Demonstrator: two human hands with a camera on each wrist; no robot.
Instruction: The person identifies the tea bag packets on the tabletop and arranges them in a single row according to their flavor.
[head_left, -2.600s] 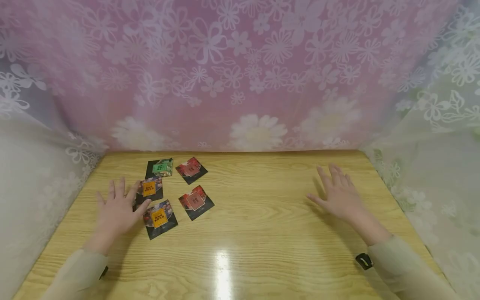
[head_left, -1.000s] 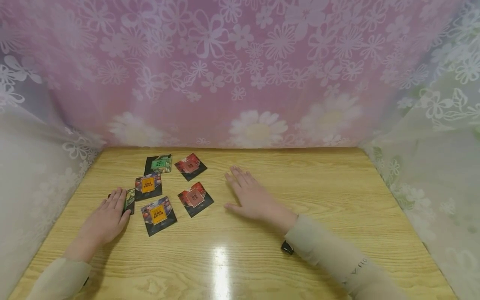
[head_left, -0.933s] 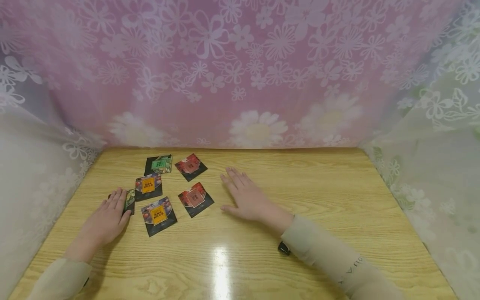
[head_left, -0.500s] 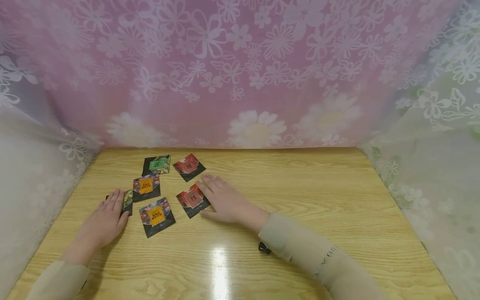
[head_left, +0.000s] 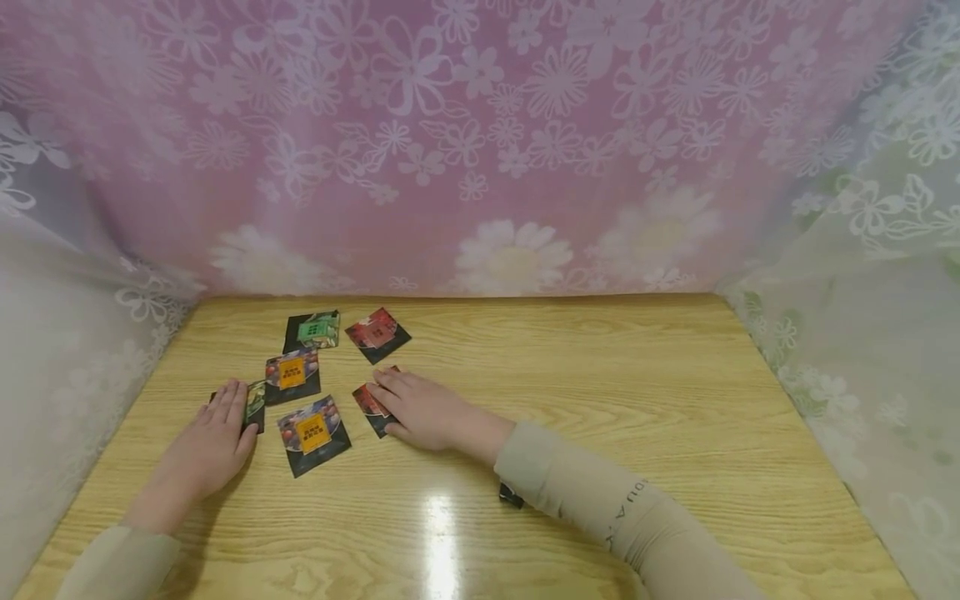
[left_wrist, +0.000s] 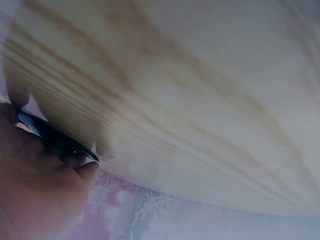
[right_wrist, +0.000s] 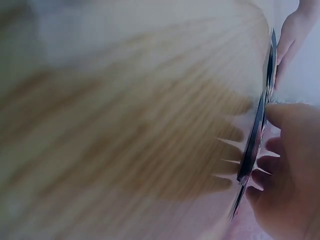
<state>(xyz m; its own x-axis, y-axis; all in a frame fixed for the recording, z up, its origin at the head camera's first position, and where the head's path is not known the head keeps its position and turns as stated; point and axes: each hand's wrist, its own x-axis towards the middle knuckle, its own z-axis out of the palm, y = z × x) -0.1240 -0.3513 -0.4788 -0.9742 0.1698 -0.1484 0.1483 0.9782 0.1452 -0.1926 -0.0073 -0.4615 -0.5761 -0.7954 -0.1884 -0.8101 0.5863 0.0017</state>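
Observation:
My left hand [head_left: 206, 446] lies with its fingers stretched out on a black sachet with a green print [head_left: 257, 404], which it partly hides. My right hand [head_left: 423, 408] spreads over the lower red-and-black sachet [head_left: 370, 407], covering its right part. In the right wrist view the fingertips [right_wrist: 262, 165] are right at that sachet's surface. Between the hands are two sachets with orange labels, an upper one [head_left: 292, 377] and a lower one [head_left: 315, 435]. Behind them lie a green-labelled sachet [head_left: 312, 332] and another red one [head_left: 378, 335].
The wooden table [head_left: 637, 375] bears everything, and light glares off its front. A pink flowered curtain [head_left: 480, 167] hangs along the back edge, with pale lace cloth [head_left: 60, 333] at both sides. A small black wrist device [head_left: 510, 497] shows under the right sleeve.
My right hand has swept left from the table's right side onto the lower red sachet. My left hand has moved slightly left and down onto the green-printed sachet, then stayed.

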